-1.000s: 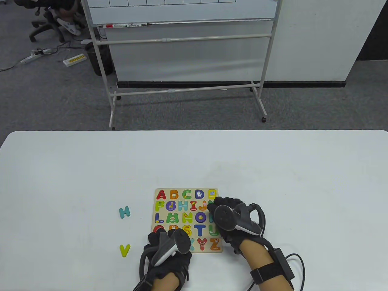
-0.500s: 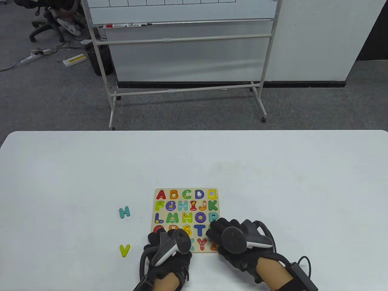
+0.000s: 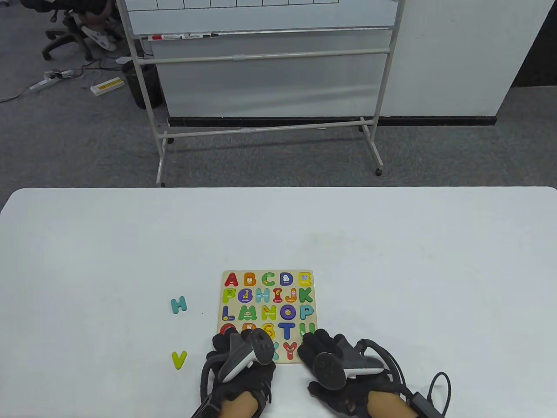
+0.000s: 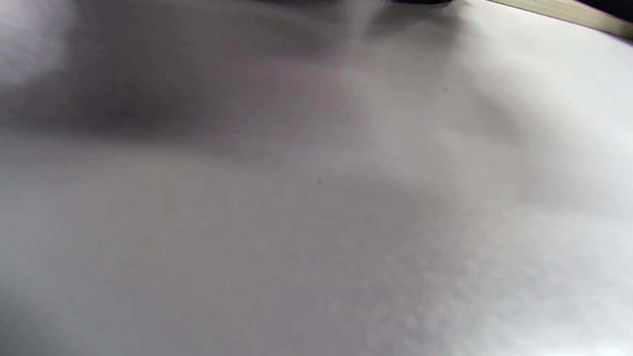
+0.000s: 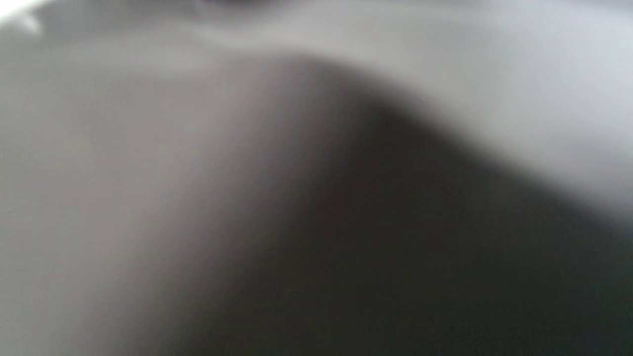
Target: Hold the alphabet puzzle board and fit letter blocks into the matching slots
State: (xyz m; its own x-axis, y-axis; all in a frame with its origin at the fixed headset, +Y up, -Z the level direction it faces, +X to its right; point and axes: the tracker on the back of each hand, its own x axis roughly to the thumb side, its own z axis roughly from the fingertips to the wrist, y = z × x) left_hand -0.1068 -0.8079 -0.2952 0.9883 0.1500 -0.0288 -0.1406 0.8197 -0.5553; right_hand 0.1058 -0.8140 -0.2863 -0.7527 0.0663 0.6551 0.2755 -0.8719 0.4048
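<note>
The alphabet puzzle board (image 3: 263, 272) lies flat on the white table (image 3: 391, 261), most slots filled with coloured letters. My left hand (image 3: 229, 342) rests on the board's near left corner and holds it; its tracker hides the letters there. My right hand (image 3: 317, 345) lies with fingers spread at the board's near right corner, over the last slot, with no block seen in it. A teal H block (image 3: 178, 305) and a yellow-green V block (image 3: 179, 359) lie loose left of the board. The left wrist view shows blurred table and a strip of the board's edge (image 4: 559, 11). The right wrist view is all blur.
A rolling whiteboard stand (image 3: 261, 130) is on the floor beyond the table's far edge. A cable (image 3: 439, 383) trails from my right wrist over the table.
My right hand has drawn back from the K slot toward me to the board's near right corner, uncovering K, P and U. My left hand has not moved.
</note>
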